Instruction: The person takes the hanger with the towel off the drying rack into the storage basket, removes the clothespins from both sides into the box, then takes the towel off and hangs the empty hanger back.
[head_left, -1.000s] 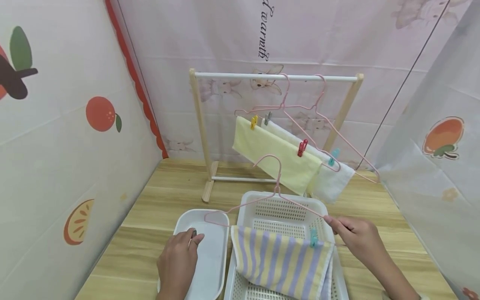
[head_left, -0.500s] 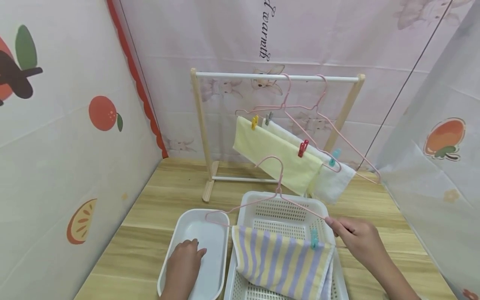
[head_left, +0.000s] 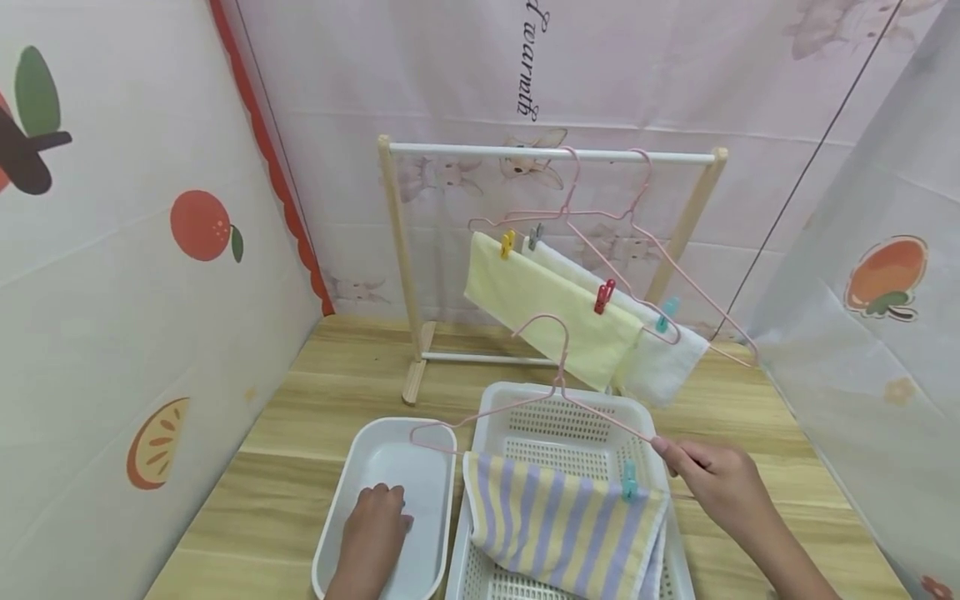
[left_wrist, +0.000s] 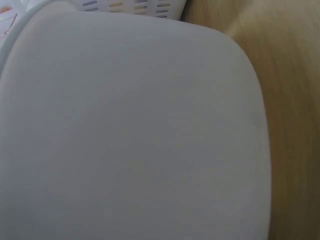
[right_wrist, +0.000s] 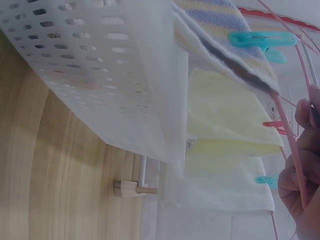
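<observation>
My right hand (head_left: 716, 479) grips the right end of a pink clothes hanger (head_left: 517, 404). Over the hanger's lower bar hangs a yellow and purple striped towel (head_left: 562, 525), with a teal clothespin (head_left: 629, 482) at its right side. The towel is above a white perforated basket (head_left: 648, 408), and its left side has no clothespin. Inside a white tray (head_left: 360, 450) to the left, my left hand (head_left: 372, 533) has its fingers bent down, pinching a small dark clothespin (head_left: 404, 502), mostly hidden. The left wrist view shows only the tray's outer side.
Behind the basket stands a rack (head_left: 480, 151) with wooden legs. Two pink hangers on it carry a pale yellow towel (head_left: 547, 304) and a white towel (head_left: 663, 367), held by clothespins. Patterned cloth walls (head_left: 112, 333) close in the wooden table (head_left: 300, 400).
My left hand has moved slightly down and right within the tray, and the small dark thing at its fingertips shows less. The right hand and hanger have barely shifted.
</observation>
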